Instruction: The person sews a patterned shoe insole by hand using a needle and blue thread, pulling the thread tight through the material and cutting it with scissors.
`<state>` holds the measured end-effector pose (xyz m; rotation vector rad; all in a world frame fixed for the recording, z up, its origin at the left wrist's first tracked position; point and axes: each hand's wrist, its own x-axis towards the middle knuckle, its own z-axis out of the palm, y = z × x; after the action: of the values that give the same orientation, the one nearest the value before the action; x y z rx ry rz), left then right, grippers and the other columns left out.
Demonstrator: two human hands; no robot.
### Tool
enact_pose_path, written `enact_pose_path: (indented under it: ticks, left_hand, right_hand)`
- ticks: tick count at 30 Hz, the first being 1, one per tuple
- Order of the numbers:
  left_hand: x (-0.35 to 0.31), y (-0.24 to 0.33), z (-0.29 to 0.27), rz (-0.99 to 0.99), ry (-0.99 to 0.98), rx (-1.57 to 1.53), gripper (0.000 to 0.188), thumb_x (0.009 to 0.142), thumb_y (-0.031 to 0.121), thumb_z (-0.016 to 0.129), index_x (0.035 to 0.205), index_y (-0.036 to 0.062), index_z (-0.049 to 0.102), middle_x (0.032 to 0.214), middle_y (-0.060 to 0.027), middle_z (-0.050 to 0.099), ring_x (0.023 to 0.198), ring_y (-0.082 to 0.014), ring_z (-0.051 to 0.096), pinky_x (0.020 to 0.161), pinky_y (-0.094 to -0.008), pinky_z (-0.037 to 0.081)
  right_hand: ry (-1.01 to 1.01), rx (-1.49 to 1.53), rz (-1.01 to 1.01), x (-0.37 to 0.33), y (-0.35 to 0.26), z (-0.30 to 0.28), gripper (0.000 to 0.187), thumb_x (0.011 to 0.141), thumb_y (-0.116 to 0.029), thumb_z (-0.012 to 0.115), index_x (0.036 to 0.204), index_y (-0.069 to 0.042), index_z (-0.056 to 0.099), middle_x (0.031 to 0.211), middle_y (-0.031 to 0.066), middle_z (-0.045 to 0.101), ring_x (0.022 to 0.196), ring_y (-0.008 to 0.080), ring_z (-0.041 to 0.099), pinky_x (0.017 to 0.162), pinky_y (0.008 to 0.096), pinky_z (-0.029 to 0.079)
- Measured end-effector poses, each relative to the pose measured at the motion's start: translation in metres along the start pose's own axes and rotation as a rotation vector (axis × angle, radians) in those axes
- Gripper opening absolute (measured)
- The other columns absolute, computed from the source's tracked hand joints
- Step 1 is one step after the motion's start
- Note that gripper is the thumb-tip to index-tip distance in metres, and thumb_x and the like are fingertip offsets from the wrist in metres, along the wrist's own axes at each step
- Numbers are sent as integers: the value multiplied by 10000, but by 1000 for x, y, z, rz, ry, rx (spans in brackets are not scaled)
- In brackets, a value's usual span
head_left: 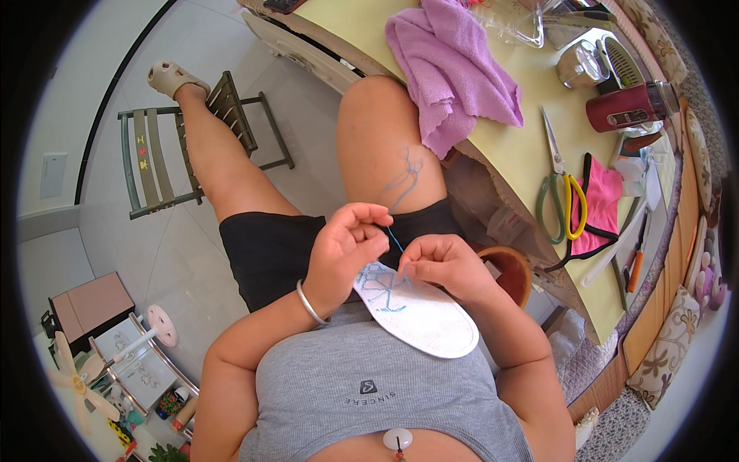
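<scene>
A white shoe insole (428, 319) lies over my lap against the grey top, with blue stitched lines on its upper part. My left hand (346, 248), with a silver bangle at the wrist, is closed in a pinch on blue thread (396, 240). The thread's slack loops rest on my raised thigh. At the insole's upper right edge, my right hand (443, 266) is closed, thumb and finger pressed together where the thread meets the stitching. I cannot make out whether a needle is between those fingers.
On the yellow-topped table to the right are a purple towel (462, 73), scissors (560, 177) with green and yellow handles, pink cloth (599, 204), a dark red bottle (627, 108) and a glass jar (582, 65). A brown bucket (512, 273) stands below. My other leg rests on a folding chair (158, 162).
</scene>
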<state>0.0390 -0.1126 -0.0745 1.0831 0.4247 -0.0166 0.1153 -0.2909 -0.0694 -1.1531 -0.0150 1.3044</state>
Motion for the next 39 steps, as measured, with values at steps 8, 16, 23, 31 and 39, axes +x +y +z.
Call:
enact_pose_path:
  ticks: [8,16,23,31,39]
  left_hand:
    - [-4,13,-31,564,-722,933,447,603,51,661,1048,26,627,985,-142,627,913,-316,597,786,-388,490]
    - [1,26,-60,618,-342,1009,217,713,18,693,929,24,674,808,-125,652,713,-305,618,635,-365,500]
    - [11,63,-114,411,522,724,117,815,91,684,843,-20,659,650,-124,628,551,-202,581,555,-318,454]
    - [7,86,-242,645,1057,873,118,809,78,680,788,-30,635,671,-95,650,555,-138,561,554,-308,456]
    - [-8,109,-105,508,348,-31,177,846,30,635,1011,-26,604,934,-113,683,775,-164,666,703,-302,560]
  right_hand:
    - [59,267,-32,6,5,-9,71,866,-38,595,903,19,615,619,-44,450,502,25,323,447,195,227]
    - [182,271,-535,-22,-26,-32,138,913,-72,512,1009,14,562,701,0,471,607,81,414,517,223,325]
    - [245,391,-1030,-106,-61,-103,302,889,-67,563,1168,16,481,797,10,439,661,97,374,539,227,320]
    - [481,138,-1291,-193,-76,-186,322,918,-61,554,1199,84,492,786,19,418,645,94,323,529,223,274]
    - [886,76,-1311,-87,-118,-58,273,934,-81,540,1175,48,548,756,-3,442,613,57,345,508,199,236]
